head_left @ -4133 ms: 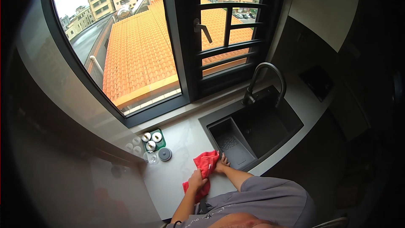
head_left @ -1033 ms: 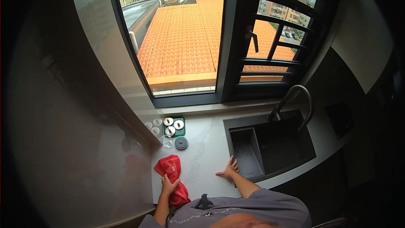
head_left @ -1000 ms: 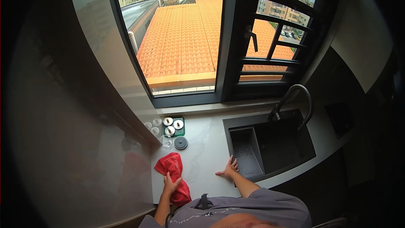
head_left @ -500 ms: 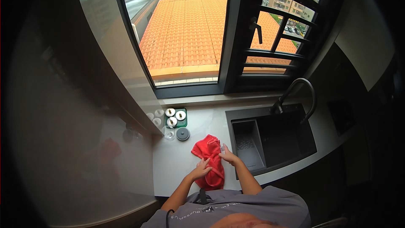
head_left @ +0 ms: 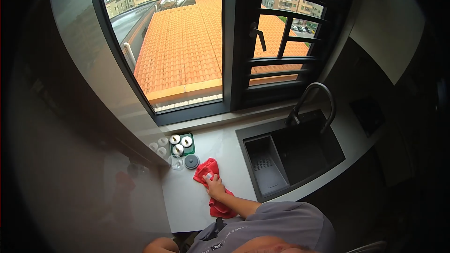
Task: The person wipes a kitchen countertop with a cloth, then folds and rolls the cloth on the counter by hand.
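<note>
A rumpled red cloth [head_left: 212, 165] lies on the white countertop, left of the sink. My right hand [head_left: 215, 188] reaches across it from the right, its fingers bent and closed on the fabric. A small whitish patch [head_left: 209, 176] shows at the fingertips; whether it is a label or a separate thing I cannot tell. Just beyond the cloth sits a round grey lid [head_left: 191, 161], with a clear glass vessel [head_left: 176, 162] beside it. My left hand is out of sight; only part of that arm shows at the bottom edge.
A green tray [head_left: 188, 151] with several white-topped, gold-knobbed pieces [head_left: 175, 139] stands by the glossy left wall. To the right is a dark sink [head_left: 300, 188] with a strainer basket [head_left: 269, 168] and a curved faucet [head_left: 331, 96]. A window with a dark frame [head_left: 187, 115] rises behind the counter.
My left hand has left the cloth and dropped out of view. My right hand has moved from the cloth's right edge onto it. The whole view has shifted.
</note>
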Available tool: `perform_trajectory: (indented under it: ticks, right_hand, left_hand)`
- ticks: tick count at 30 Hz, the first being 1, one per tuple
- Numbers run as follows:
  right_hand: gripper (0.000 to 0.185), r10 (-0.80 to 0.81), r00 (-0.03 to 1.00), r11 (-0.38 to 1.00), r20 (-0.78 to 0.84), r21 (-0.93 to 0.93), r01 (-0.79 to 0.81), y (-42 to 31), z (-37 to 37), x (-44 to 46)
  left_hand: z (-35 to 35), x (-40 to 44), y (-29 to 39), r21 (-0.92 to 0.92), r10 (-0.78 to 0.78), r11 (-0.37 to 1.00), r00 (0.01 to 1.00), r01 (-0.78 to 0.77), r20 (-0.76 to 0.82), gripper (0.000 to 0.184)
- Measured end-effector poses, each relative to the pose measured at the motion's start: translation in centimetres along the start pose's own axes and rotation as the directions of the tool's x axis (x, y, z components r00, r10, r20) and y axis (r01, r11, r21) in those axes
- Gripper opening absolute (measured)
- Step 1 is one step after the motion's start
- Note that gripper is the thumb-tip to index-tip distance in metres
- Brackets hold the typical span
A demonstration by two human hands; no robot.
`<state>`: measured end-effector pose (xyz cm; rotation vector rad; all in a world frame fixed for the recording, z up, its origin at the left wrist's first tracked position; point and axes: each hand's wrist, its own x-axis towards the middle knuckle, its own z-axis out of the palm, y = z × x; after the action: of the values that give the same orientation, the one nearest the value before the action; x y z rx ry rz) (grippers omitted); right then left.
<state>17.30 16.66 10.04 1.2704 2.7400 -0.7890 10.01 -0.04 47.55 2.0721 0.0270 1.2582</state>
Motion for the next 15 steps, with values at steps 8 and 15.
perform_trajectory:
  ticks: [8,15]
  right_hand:
    - [0.072,0.347,0.918,0.938,-0.192,0.044,-0.345,14.0,-5.5,0.8]
    - [0.075,0.51,0.812,0.858,-0.284,0.098,-0.504,16.3,-4.8,1.6]
  left_hand:
    - [0.9,-3.0,-0.5,-0.086,-0.151,0.988,0.948,0.132,-0.281,0.045]
    - [1.8,-5.9,-0.2,-0.166,-0.278,0.96,0.845,0.226,-0.457,0.047]
